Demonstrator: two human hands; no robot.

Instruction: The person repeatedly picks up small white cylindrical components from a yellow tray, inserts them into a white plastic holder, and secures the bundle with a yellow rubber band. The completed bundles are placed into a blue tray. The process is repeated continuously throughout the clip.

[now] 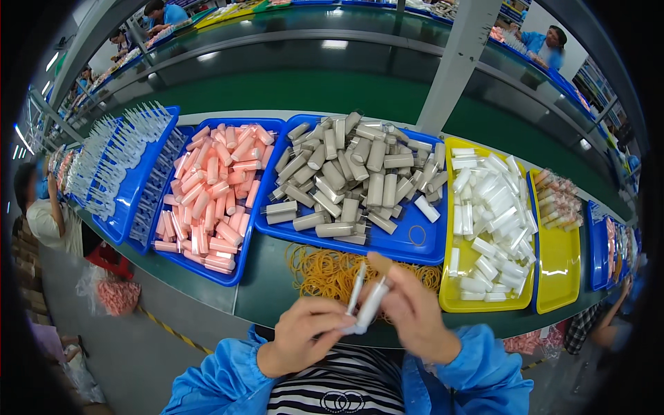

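My left hand (301,335) is closed around the lower end of a white plastic piece. A white tube (371,306) and a thin pale stem (357,287) stand up side by side from that end, both tilted. Against the upper part of the tube is my right hand (416,311), fingers curled beside it and slightly blurred; one finger reaches past the tip. Both hands are above the near edge of the bench, in front of a heap of tan rubber bands (319,273).
Behind the hands, a blue tray (432,242) holds grey cylinders. Pink cylinders fill a blue tray (228,278) to its left; white ones lie in a yellow tray (453,301) at right. Trays of translucent stemmed parts (114,166) stand far left. A metal post (456,62) rises behind.
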